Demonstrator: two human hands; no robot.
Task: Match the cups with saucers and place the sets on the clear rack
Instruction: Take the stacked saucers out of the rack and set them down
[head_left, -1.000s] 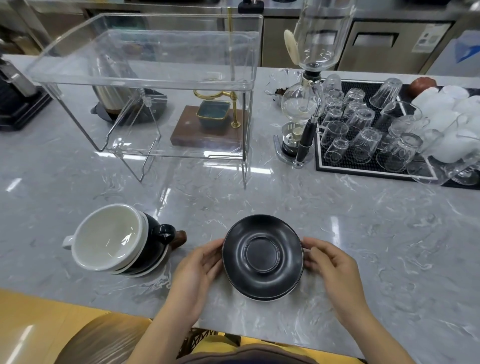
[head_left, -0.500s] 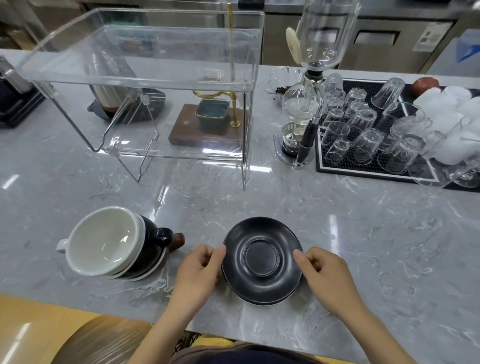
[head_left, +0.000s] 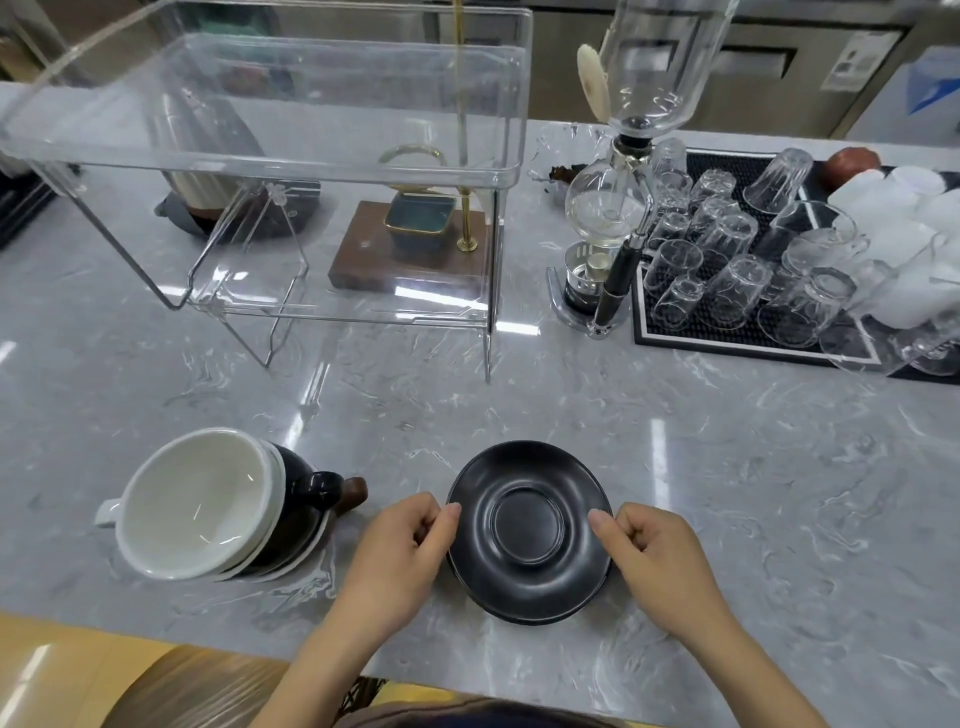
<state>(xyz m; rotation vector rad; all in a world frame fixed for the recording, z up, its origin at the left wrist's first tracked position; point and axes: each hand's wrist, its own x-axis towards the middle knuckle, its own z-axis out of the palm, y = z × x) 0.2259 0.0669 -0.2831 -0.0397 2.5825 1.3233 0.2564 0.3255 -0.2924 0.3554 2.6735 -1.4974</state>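
Black saucer (head_left: 529, 530): matte, round, raised ring at centre, right way up, near front edge of grey marbled bench (head_left: 727, 467); second rim visible beneath, so likely stacked. Left hand (head_left: 402, 551) pinches its left rim, right hand (head_left: 657, 558) pinches right rim. Cup stack (head_left: 218, 501) to left, tipped on side: white cup outermost, mouth toward viewer, black cup nested behind, handles showing. Clear rack (head_left: 291, 171): transparent acrylic, two tiers, at back left.
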